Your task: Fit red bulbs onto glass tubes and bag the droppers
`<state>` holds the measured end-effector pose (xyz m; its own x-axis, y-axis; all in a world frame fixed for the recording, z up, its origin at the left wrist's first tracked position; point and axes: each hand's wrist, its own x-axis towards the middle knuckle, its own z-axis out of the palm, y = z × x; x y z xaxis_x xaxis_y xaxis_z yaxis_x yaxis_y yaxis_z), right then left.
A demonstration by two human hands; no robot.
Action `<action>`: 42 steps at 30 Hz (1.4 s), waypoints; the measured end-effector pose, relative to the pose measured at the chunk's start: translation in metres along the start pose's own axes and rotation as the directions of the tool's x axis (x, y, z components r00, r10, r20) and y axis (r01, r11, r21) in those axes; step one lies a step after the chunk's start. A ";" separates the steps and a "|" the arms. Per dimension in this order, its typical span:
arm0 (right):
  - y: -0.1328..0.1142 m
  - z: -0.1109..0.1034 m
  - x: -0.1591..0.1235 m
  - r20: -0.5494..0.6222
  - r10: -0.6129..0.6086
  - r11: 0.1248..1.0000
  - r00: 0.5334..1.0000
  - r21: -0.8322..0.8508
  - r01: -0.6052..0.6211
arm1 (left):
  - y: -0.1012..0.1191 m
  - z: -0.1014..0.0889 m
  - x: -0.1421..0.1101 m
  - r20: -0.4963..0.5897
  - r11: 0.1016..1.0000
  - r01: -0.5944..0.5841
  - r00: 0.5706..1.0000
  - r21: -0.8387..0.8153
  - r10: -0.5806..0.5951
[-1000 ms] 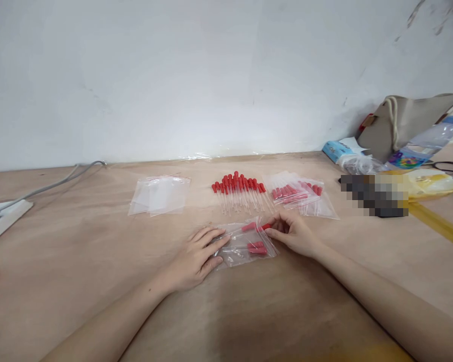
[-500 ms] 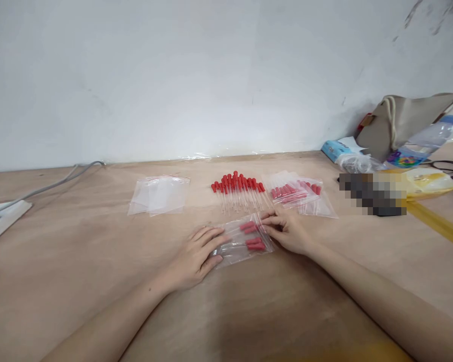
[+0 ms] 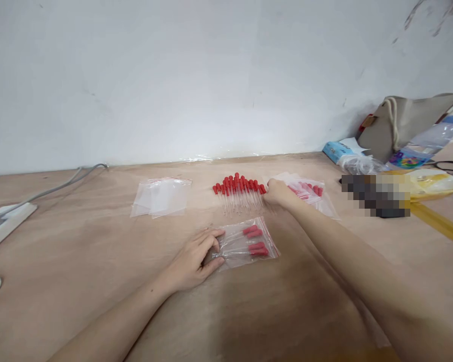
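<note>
A clear zip-lock bag (image 3: pixel 236 259) lies on the table with several red-bulbed droppers (image 3: pixel 257 249) inside, bulbs toward its right end, which has a red-lined seal. My left hand (image 3: pixel 196 256) holds the bag's left end between thumb and bent fingers. My right hand (image 3: pixel 277 193) is at the right edge of a pile of loose droppers (image 3: pixel 237 186), red bulbs at the far side and clear tubes toward me. Its fingers are closed around a dropper there, mostly hidden by the hand. Just behind that hand are filled bags (image 3: pixel 315 198) of droppers.
Flat clear bags (image 3: pixel 169 198) lie left of the pile. A power strip (image 3: pixel 11 223) with a grey cable is at the far left. On the right are a blue tissue pack (image 3: pixel 337 151), a grey bag (image 3: pixel 411 120), a yellow packet (image 3: pixel 434 183) and a blurred-out dark object (image 3: pixel 375 196).
My right hand has left the zip-lock bag's seal end and moved up to the loose droppers, closing at their right edge. My left hand stays on the bag, fingers more bent.
</note>
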<state>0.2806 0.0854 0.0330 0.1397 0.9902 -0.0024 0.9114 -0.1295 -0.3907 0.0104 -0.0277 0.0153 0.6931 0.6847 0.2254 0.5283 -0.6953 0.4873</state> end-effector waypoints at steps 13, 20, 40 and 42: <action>0.021 -0.019 -0.027 -0.026 0.014 0.857 1.000 0.516 0.001 | -0.003 0.002 -0.002 0.013 0.998 0.060 0.998 0.021 -0.061; 0.047 0.015 -0.085 -0.134 -0.003 0.498 0.991 0.859 0.118 | -0.003 0.003 0.000 0.008 0.996 0.004 1.000 0.087 -0.004; 0.063 0.025 -0.105 -0.099 -0.156 0.519 0.983 0.838 0.167 | -0.001 0.003 0.000 0.002 0.996 -0.001 1.000 0.088 0.001; 0.060 0.025 -0.108 -0.108 -0.209 0.595 0.972 0.775 0.214 | -0.002 0.004 0.000 -0.001 0.996 -0.001 1.000 0.087 0.001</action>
<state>0.3103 -0.0279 -0.0126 -0.0127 0.9838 0.1786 0.2725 0.1753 -0.9461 0.0109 -0.0276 0.0114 0.6931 0.6844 0.2263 0.5684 -0.7120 0.4123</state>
